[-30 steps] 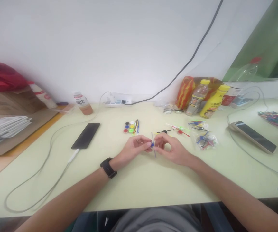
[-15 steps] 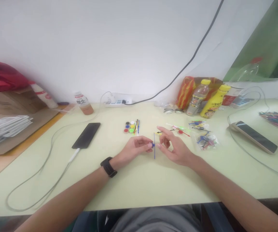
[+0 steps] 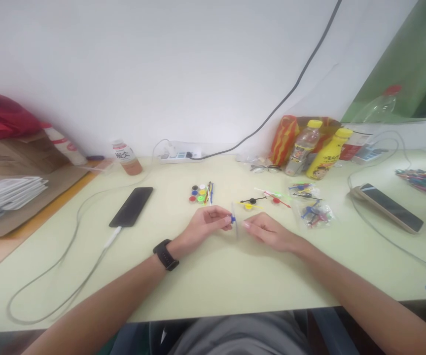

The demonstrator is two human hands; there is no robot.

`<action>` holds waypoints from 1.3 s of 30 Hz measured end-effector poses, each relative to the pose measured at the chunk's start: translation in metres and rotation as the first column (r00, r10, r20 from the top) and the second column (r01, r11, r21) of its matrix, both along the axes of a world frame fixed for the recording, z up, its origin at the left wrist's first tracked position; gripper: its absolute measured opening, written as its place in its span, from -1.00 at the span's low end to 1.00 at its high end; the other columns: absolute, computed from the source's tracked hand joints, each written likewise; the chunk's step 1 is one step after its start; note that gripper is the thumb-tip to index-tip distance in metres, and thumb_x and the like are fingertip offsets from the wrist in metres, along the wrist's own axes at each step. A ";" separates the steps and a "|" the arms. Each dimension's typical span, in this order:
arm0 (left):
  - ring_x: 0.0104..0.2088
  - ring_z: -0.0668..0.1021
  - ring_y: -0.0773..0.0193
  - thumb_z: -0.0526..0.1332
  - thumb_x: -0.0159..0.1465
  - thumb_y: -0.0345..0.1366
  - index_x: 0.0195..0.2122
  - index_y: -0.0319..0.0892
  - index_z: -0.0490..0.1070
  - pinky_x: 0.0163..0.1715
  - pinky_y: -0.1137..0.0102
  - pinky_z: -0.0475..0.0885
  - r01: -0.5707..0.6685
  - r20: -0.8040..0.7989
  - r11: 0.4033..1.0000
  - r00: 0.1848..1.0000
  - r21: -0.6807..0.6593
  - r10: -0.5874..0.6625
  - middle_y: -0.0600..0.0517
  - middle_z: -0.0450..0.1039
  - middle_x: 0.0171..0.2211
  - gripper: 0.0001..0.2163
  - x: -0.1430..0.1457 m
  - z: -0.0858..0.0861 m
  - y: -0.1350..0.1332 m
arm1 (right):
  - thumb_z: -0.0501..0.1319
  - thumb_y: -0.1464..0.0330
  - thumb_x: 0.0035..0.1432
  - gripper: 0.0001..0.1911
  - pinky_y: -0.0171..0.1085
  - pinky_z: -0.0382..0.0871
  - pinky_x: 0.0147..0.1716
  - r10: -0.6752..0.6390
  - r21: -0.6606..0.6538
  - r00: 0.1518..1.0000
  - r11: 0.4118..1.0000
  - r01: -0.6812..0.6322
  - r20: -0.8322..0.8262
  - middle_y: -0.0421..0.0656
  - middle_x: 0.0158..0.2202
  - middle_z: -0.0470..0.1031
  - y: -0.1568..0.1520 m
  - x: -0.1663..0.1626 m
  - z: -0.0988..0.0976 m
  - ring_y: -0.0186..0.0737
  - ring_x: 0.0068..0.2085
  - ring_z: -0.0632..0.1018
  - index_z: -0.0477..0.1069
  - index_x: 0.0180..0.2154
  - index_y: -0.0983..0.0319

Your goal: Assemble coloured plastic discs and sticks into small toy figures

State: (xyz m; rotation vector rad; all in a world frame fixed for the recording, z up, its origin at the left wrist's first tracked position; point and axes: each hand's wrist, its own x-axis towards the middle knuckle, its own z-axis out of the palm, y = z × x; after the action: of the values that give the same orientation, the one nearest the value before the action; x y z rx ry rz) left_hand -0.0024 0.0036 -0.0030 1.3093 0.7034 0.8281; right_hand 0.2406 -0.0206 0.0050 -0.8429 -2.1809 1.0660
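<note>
At frame centre, the left hand (image 3: 208,224) grips a blue spinner (image 3: 233,219), now blurred, seemingly turning freely; the right hand (image 3: 271,232), just beside it, has curled closed.

The single head-worn view looks forward and down from above the person's grey clothing (image 3: 242,336) at the bottom edge, over the pale table (image 3: 253,281) to the white wall (image 3: 124,74) behind it, with the left hand (image 3: 206,225) and right hand (image 3: 269,232) at middle range, just below the centre of the frame.
</note>
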 end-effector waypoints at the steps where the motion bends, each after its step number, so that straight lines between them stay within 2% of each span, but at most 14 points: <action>1: -0.25 0.65 0.25 0.46 0.26 -0.20 -0.11 -0.27 0.59 -0.15 0.37 0.53 0.001 0.001 1.000 1.000 0.002 -0.001 -0.07 0.62 -0.26 -0.73 0.000 0.000 0.000 | -0.03 0.04 0.51 -0.36 -0.27 0.08 -0.50 -0.001 -0.006 1.000 1.000 0.000 -0.026 -0.28 -0.59 0.09 0.001 -0.001 0.001 -0.35 -0.54 0.17 0.04 -0.60 0.19; 4: -0.25 0.65 0.24 0.46 0.27 -0.20 -0.10 -0.27 0.58 -0.14 0.36 0.53 0.013 0.008 1.000 1.000 -0.003 -0.013 -0.07 0.62 -0.27 -0.72 0.000 0.000 0.000 | 0.11 0.06 0.44 -0.43 -0.28 0.10 -0.48 -0.108 0.064 0.991 0.992 0.113 -0.085 -0.28 -0.56 0.12 0.002 -0.003 0.002 -0.33 -0.51 0.20 0.13 -0.56 0.20; 7: -0.24 0.65 0.23 0.47 0.25 -0.19 -0.10 -0.27 0.59 -0.12 0.34 0.54 0.010 0.007 1.000 1.000 -0.008 -0.010 -0.08 0.62 -0.25 -0.70 0.001 0.002 -0.001 | 0.19 0.08 0.39 -0.54 -0.29 0.12 -0.48 -0.197 0.055 0.977 0.978 0.202 -0.086 -0.27 -0.54 0.22 0.001 -0.005 0.001 -0.31 -0.48 0.25 0.27 -0.49 0.20; 11: -0.23 0.65 0.21 0.48 0.23 -0.17 -0.10 -0.27 0.60 -0.10 0.30 0.54 0.015 -0.001 1.000 1.000 -0.011 -0.015 -0.10 0.63 -0.22 -0.68 0.002 0.004 -0.002 | 0.20 0.09 0.38 -0.63 -0.30 0.17 -0.48 -0.200 0.009 0.978 0.979 0.201 -0.066 -0.23 -0.48 0.33 -0.001 -0.008 -0.001 -0.29 -0.44 0.31 0.41 -0.37 0.21; 17: -0.21 0.65 0.21 0.49 0.21 -0.18 -0.11 -0.26 0.60 -0.10 0.30 0.55 0.033 0.015 0.999 0.999 -0.016 -0.033 -0.10 0.64 -0.19 -0.69 0.003 0.004 -0.002 | 0.19 0.15 0.40 -0.69 -0.31 0.18 -0.48 -0.167 -0.005 0.984 0.986 0.167 -0.068 -0.25 -0.47 0.32 -0.001 -0.012 -0.004 -0.31 -0.45 0.30 0.42 -0.33 0.21; 23: -0.23 0.65 0.21 0.50 0.21 -0.17 -0.11 -0.28 0.60 -0.11 0.31 0.55 0.015 -0.004 1.000 1.000 -0.026 -0.015 -0.10 0.63 -0.22 -0.67 0.003 0.004 -0.002 | 0.20 0.14 0.39 -0.68 -0.30 0.19 -0.50 -0.235 0.081 0.967 0.967 0.243 -0.098 -0.25 -0.50 0.32 -0.003 -0.009 -0.005 -0.31 -0.48 0.30 0.42 -0.35 0.21; 26: -0.25 0.65 0.21 0.49 0.21 -0.16 -0.11 -0.28 0.60 -0.13 0.31 0.54 0.011 -0.016 0.999 1.000 -0.039 -0.012 -0.09 0.63 -0.26 -0.67 0.002 0.005 -0.002 | 0.20 0.16 0.40 -0.78 -0.29 0.22 -0.48 -0.285 0.158 0.945 0.938 0.310 -0.162 -0.28 -0.50 0.30 -0.004 -0.006 -0.006 -0.30 -0.49 0.31 0.43 -0.11 0.17; 29: -0.27 0.65 0.22 0.49 0.21 -0.15 -0.12 -0.28 0.61 -0.14 0.32 0.54 0.011 -0.018 0.999 1.000 -0.046 -0.012 -0.09 0.63 -0.28 -0.67 0.002 0.005 -0.002 | 0.19 0.20 0.40 -0.67 -0.28 0.25 -0.47 -0.307 0.265 0.937 0.902 0.342 -0.164 -0.27 -0.46 0.32 -0.004 -0.004 -0.010 -0.28 -0.47 0.34 0.37 0.13 0.12; 31: -0.27 0.65 0.21 0.50 0.20 -0.14 -0.13 -0.27 0.61 -0.14 0.31 0.54 0.008 -0.017 0.999 1.000 -0.048 -0.008 -0.09 0.64 -0.28 -0.67 0.002 0.004 -0.002 | 0.17 0.20 0.41 -0.62 -0.27 0.26 -0.46 -0.314 0.302 0.938 0.889 0.344 -0.144 -0.27 -0.45 0.33 -0.004 -0.004 -0.012 -0.27 -0.46 0.35 0.34 0.20 0.10; 34: -0.27 0.65 0.21 0.50 0.19 -0.14 -0.13 -0.26 0.61 -0.14 0.30 0.54 0.001 -0.013 0.999 1.000 -0.048 -0.002 -0.09 0.64 -0.26 -0.67 0.002 0.003 -0.002 | 0.15 0.18 0.43 -0.55 -0.27 0.26 -0.46 -0.320 0.274 0.938 0.898 0.345 -0.132 -0.27 -0.45 0.34 -0.005 -0.005 -0.014 -0.26 -0.46 0.35 0.27 0.28 0.10; 36: -0.27 0.65 0.21 0.50 0.19 -0.14 -0.13 -0.26 0.61 -0.15 0.31 0.54 -0.002 -0.010 0.999 1.000 -0.047 0.001 -0.10 0.64 -0.25 -0.67 0.002 0.002 -0.001 | 0.12 0.14 0.44 -0.57 -0.27 0.26 -0.45 -0.327 0.217 0.934 0.911 0.352 -0.140 -0.25 -0.42 0.37 -0.005 -0.005 -0.011 -0.26 -0.45 0.36 0.31 0.23 0.12; 37: -0.26 0.65 0.21 0.50 0.19 -0.15 -0.13 -0.26 0.61 -0.15 0.32 0.53 -0.004 -0.009 0.999 1.000 -0.046 0.003 -0.10 0.64 -0.25 -0.67 0.001 0.002 -0.001 | 0.09 0.11 0.45 -0.63 -0.27 0.27 -0.45 -0.311 0.168 0.941 0.929 0.330 -0.130 -0.23 -0.43 0.38 -0.005 -0.004 -0.009 -0.26 -0.45 0.36 0.40 0.12 0.15; 38: -0.26 0.65 0.21 0.50 0.20 -0.15 -0.13 -0.26 0.61 -0.15 0.32 0.53 -0.006 -0.008 0.999 1.000 -0.043 0.006 -0.10 0.64 -0.25 -0.68 0.001 0.001 0.000 | 0.05 0.07 0.47 -0.63 -0.27 0.26 -0.45 -0.272 0.101 0.956 0.954 0.283 -0.108 -0.23 -0.47 0.36 -0.005 -0.004 -0.007 -0.27 -0.47 0.36 0.48 -0.08 0.17; 39: -0.26 0.65 0.21 0.49 0.21 -0.15 -0.13 -0.26 0.61 -0.15 0.33 0.53 -0.009 -0.007 0.999 1.000 -0.041 0.009 -0.09 0.64 -0.25 -0.69 0.000 0.000 0.000 | 0.00 0.04 0.48 -0.52 -0.26 0.25 -0.46 -0.213 0.025 0.973 0.976 0.216 -0.084 -0.22 -0.52 0.33 -0.005 -0.002 -0.004 -0.27 -0.50 0.33 0.46 -0.31 0.19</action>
State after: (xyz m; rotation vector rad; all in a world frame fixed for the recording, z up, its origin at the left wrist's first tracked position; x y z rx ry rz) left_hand -0.0020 0.0036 -0.0027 1.2736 0.7283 0.8134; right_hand 0.2382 -0.0255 0.0007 -0.9783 -1.9841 0.9367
